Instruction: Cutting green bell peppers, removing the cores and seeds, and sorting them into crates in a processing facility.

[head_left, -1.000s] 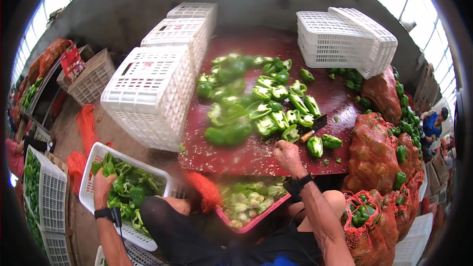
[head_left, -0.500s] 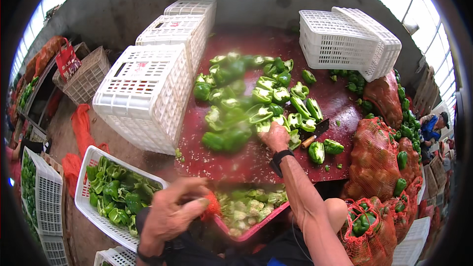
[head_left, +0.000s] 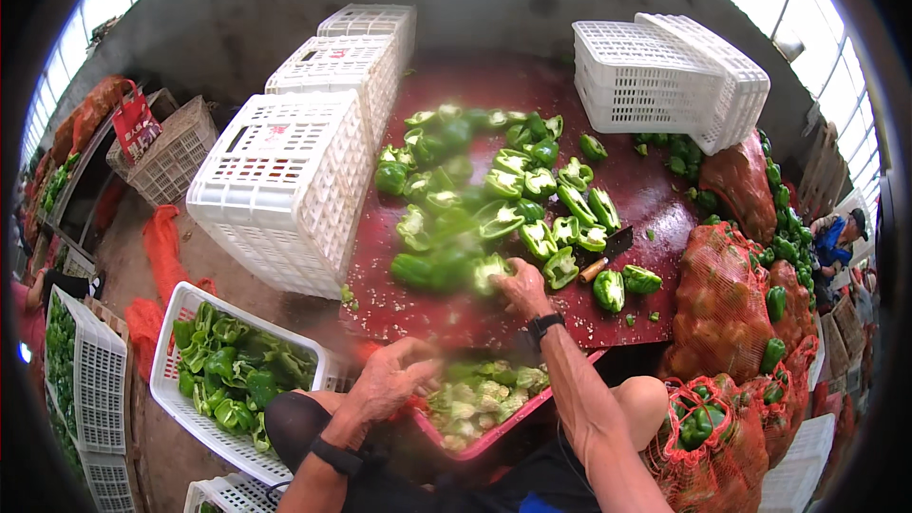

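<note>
My right hand grips a halved green bell pepper by its edge at the near side of the red tabletop. Its cut face with pale core shows. My left hand hovers at the left edge of a pink tub of pepper cores, fingers loosely apart, nothing seen in them. More halved peppers lie across the table, mostly cut side up; those on the left are blurred by a smear. A knife with a wooden handle and dark blade rests right of my right hand.
A white basket of pepper pieces stands at my left. White crates line the table's left side; others sit at its far right. Red mesh sacks of peppers crowd the right. Another person is at the far right.
My right hand has drawn slightly left and nearer, taking a pepper half from beside the others. My left hand has moved right, from beside the white basket to the pink tub.
</note>
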A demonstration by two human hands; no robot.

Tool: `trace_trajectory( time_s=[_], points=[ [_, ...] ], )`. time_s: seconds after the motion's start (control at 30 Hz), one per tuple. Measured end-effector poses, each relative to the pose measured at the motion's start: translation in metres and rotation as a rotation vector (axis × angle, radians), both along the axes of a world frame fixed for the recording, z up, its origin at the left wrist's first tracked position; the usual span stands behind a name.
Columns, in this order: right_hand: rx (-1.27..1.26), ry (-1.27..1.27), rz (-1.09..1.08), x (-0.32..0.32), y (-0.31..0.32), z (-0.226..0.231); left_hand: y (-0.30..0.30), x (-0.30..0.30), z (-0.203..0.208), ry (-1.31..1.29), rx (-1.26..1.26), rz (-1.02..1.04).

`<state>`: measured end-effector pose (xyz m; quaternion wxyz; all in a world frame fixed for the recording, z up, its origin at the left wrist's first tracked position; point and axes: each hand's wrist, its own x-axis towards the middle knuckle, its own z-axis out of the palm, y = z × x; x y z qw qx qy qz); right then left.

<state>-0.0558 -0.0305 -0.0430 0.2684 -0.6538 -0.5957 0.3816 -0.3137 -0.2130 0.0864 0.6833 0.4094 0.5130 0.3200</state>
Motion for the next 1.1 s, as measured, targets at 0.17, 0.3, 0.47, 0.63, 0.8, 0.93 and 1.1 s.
trace_trajectory(
  time_s=[0.17,0.3,0.47,0.63,0.8,0.93,1.1],
  points=[
    [-0.096,0.462,-0.042,0.001,-0.032,-0.006,0.009,0.006,-0.026,-0.057,0.067,0.099],
    [-0.39,1.021,-0.06,-0.04,-0.09,0.064,0.015,0.015,-0.049,-0.135,-0.018,0.296],
    [-0.202,0.664,0.227,-0.079,-0.135,0.089,0.021,0.026,-0.071,-0.08,0.385,0.483],
    [0.005,0.225,0.473,-0.065,-0.129,0.115,0.022,0.011,-0.081,0.126,0.592,0.339],
    [0.111,0.179,0.509,-0.048,-0.129,0.136,0.02,0.031,-0.05,-0.185,0.226,0.376],
    [0.114,0.304,0.495,-0.046,-0.127,0.133,0.026,0.03,-0.044,0.054,0.466,0.256],
    [-0.184,0.47,0.473,-0.041,-0.127,0.124,0.032,0.02,-0.066,0.432,0.817,0.15]
  ],
)
